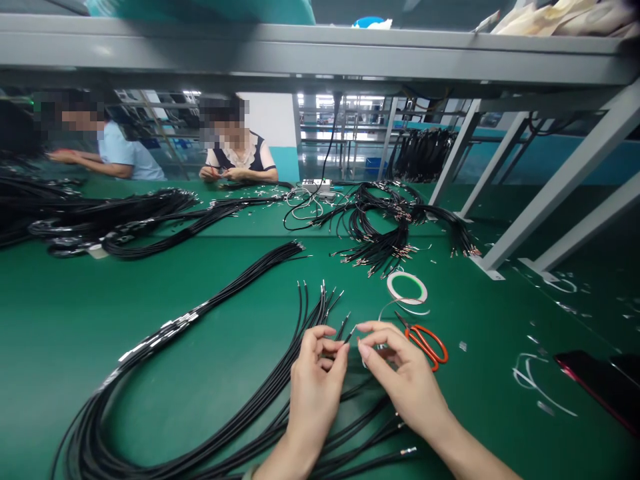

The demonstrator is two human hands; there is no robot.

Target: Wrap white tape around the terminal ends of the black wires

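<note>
My left hand (317, 373) pinches the end of a thin black cable (349, 335) just above the green bench. My right hand (397, 370) is beside it, fingers curled in a pinch near the cable's tip; what they hold is too small to make out. Under both hands lies a looped bundle of black cables (165, 373), with several stripped ends fanned out in front of my fingers. Red-handled scissors (425, 341) lie right of my right hand. A roll of white tape (407, 288) sits a little farther back.
More black cable bundles (390, 227) lie at the back and far left. Two other people sit across the bench, hands busy with wires. Slanted metal frame legs (555, 187) stand at right. A dark red-edged phone (600, 383) lies at the right edge. White scraps dot the mat.
</note>
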